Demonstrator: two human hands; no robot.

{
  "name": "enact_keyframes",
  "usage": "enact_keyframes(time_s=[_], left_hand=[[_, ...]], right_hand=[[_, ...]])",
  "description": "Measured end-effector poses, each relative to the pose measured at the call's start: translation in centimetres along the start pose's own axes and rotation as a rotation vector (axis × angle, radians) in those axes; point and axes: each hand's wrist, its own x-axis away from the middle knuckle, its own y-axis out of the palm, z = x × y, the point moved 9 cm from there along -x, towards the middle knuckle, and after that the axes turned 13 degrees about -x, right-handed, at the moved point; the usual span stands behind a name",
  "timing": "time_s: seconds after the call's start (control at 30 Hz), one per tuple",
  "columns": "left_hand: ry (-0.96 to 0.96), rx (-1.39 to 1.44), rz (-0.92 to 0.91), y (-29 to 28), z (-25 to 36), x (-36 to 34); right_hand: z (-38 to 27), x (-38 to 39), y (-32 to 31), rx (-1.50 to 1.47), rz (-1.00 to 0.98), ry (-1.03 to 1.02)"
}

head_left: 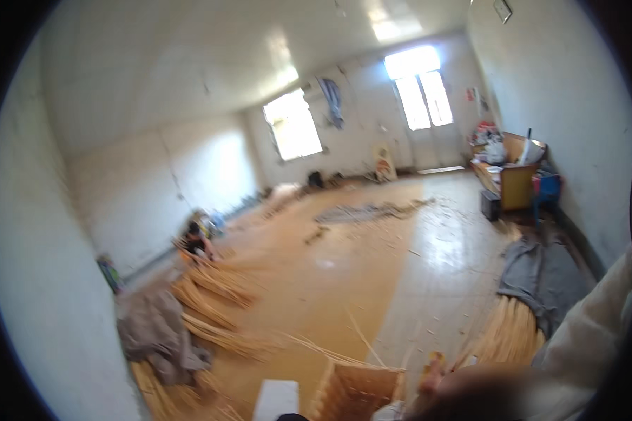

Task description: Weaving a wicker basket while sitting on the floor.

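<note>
At the lower edge, a square woven basket [358, 382] of light wood strips stands with its opening toward me. Long thin strips stick out past its far rim. Just right of the basket are blurred fingers, seemingly my right hand [432, 379], with something yellowish at them that I cannot make out. A dark blurred shape covers the rest of that hand. A pale sleeve [590, 330] comes in from the right. My left hand does not show plainly. Beside the basket's left side is a white flat-topped block [277, 400].
Bundles of pale strips [505, 330] lie at right, partly under a grey cloth [544, 277]. More bundles [218, 330] and a brown cloth [163, 337] lie at left. Another person [200, 242] crouches by the left wall. A wooden bench [516, 172] holds bags at far right.
</note>
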Motion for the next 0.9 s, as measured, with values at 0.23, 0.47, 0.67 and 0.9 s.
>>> enact_keyframes(time_s=[0.23,0.47,0.67,0.9], left_hand=[[-0.009,0.072,-0.052,-1.5,-0.4,-1.7],[0.054,0.564,-0.199,0.9,-3.1,2.2],[-0.077,0.566,-0.205,3.0,-1.2,1.3],[0.092,0.506,-0.137,-0.3,1.2,-2.1]], right_hand=[[-12.5,2.2,-4.7,0.583,-0.086,-0.210],[-25.0,29.5,-0.9,1.382,0.395,-1.121],[-15.7,34.9,1.1,1.457,0.384,-1.771],[41.9,41.1,12.0,1.942,-0.335,-0.996]])
